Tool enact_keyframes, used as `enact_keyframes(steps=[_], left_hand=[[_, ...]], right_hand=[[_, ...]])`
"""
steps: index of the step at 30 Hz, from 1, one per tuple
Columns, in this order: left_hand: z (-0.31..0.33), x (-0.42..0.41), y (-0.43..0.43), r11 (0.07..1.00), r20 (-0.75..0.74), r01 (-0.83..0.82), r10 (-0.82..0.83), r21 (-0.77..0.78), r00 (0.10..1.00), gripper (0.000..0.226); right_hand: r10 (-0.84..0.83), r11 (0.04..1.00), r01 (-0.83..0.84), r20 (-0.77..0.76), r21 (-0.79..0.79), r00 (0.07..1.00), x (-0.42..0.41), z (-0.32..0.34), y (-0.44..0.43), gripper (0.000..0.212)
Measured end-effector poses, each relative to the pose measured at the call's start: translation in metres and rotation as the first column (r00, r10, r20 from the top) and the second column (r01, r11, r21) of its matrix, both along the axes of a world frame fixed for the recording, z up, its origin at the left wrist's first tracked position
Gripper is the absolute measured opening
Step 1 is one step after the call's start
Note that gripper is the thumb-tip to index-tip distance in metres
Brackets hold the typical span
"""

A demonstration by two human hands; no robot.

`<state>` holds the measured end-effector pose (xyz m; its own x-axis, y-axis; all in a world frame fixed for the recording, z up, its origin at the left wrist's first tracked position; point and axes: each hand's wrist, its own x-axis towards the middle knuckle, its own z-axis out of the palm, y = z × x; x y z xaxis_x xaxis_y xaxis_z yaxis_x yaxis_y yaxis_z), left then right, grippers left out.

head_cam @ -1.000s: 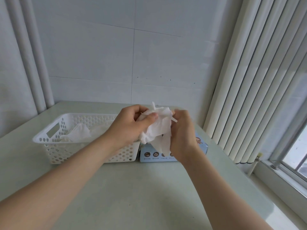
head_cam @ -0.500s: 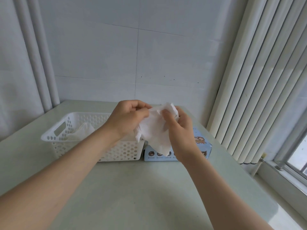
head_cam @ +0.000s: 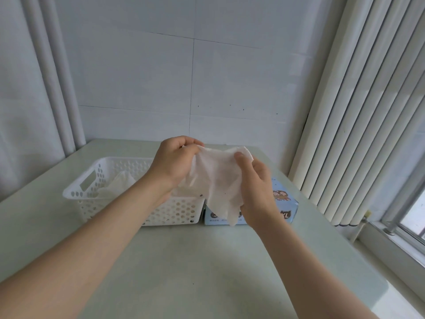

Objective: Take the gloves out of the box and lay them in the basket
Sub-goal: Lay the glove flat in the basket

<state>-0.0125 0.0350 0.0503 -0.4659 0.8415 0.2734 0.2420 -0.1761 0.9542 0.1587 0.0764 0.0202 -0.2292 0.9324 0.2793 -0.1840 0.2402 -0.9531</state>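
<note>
A thin white glove (head_cam: 218, 180) hangs spread between both hands above the table. My left hand (head_cam: 173, 161) pinches its upper left edge, and my right hand (head_cam: 255, 187) grips its right side. Behind and below my right hand stands the light blue glove box (head_cam: 286, 207), mostly hidden by the glove and hand. To the left of the box sits the white perforated basket (head_cam: 92, 180), with at least one crumpled white glove (head_cam: 119, 184) lying inside it.
The pale green table (head_cam: 207, 261) reaches back to a white tiled wall. White pipes stand at the left corner. Vertical blinds (head_cam: 358, 111) and a window sill run along the right side, past the table's right edge.
The glove was bunched between my hands a second ago; now it is pulled out flatter and wider. My hands have drawn slightly apart, and the camera view has shifted a little left.
</note>
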Motion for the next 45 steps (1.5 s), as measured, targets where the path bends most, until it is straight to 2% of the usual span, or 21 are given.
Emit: enact_keyframes(steps=[4, 6, 8, 11, 14, 16, 19, 23, 27, 30, 33, 36, 42, 45], left_hand=[[0.003, 0.006, -0.004, 0.999, -0.067, -0.021, 0.025, 0.049, 0.997, 0.019], [0.002, 0.007, -0.005, 0.995, -0.149, -0.025, 0.039, 0.091, 0.988, 0.018], [0.0, 0.004, -0.005, 0.992, -0.304, -0.034, 0.07, 0.121, 0.95, 0.016], [0.002, -0.003, -0.007, 0.981, -0.495, -0.062, 0.147, 0.185, 0.856, 0.017], [0.006, -0.012, -0.008, 0.969, -0.56, -0.105, 0.215, 0.223, 0.8, 0.025], [0.008, -0.018, -0.008, 0.968, -0.601, -0.125, 0.233, 0.216, 0.765, 0.033], [0.01, -0.023, -0.008, 0.981, -0.592, -0.129, 0.19, 0.145, 0.783, 0.033], [0.014, -0.029, -0.007, 0.979, -0.481, -0.202, 0.189, 0.026, 0.856, 0.031], [0.022, -0.041, -0.014, 0.947, -0.436, -0.317, 0.263, -0.054, 0.86, 0.019], [0.025, -0.061, -0.024, 0.914, -0.583, -0.33, 0.138, -0.236, 0.8, 0.015], [0.021, -0.085, -0.03, 0.86, -0.674, -0.368, 0.038, -0.354, 0.738, 0.023], [0.013, -0.101, -0.03, 0.775, -0.761, -0.497, 0.032, -0.391, 0.648, 0.022], [0.0, -0.114, -0.029, 0.656, -0.822, -0.627, 0.017, -0.42, 0.57, 0.031], [-0.003, -0.115, -0.028, 0.626, -0.868, -0.677, -0.001, -0.387, 0.496, 0.029]], right_hand=[[-0.149, 0.981, 0.144, 0.029, 0.128, 0.988, -0.002, -0.003, 0.001, 0.007], [-0.232, 0.962, 0.219, 0.062, 0.165, 0.971, -0.001, -0.004, 0.0, 0.018], [-0.302, 0.942, 0.279, 0.113, 0.186, 0.947, 0.0, -0.005, -0.001, 0.029], [-0.362, 0.924, 0.318, 0.219, 0.213, 0.906, 0.003, -0.003, 0.0, 0.03], [-0.445, 0.885, 0.367, 0.291, 0.286, 0.847, 0.005, 0.001, 0.001, 0.019], [-0.513, 0.844, 0.422, 0.271, 0.332, 0.814, 0.003, 0.002, 0.001, 0.013], [-0.557, 0.805, 0.448, 0.236, 0.388, 0.796, -0.006, 0.006, 0.003, 0.013], [-0.475, 0.858, 0.348, 0.326, 0.378, 0.817, -0.026, 0.018, 0.012, 0.011], [-0.356, 0.911, 0.176, 0.493, 0.373, 0.794, -0.043, 0.034, 0.023, 0.012], [-0.314, 0.911, 0.061, 0.592, 0.407, 0.742, -0.065, 0.04, 0.031, 0.012], [-0.314, 0.885, -0.04, 0.66, 0.464, 0.683, -0.09, 0.038, 0.037, 0.011], [-0.32, 0.855, -0.135, 0.714, 0.501, 0.623, -0.109, 0.035, 0.038, 0.018], [-0.342, 0.828, -0.235, 0.791, 0.509, 0.508, -0.128, 0.017, 0.042, 0.031], [-0.459, 0.759, -0.337, 0.824, 0.558, 0.331, -0.129, 0.013, 0.044, 0.044]])
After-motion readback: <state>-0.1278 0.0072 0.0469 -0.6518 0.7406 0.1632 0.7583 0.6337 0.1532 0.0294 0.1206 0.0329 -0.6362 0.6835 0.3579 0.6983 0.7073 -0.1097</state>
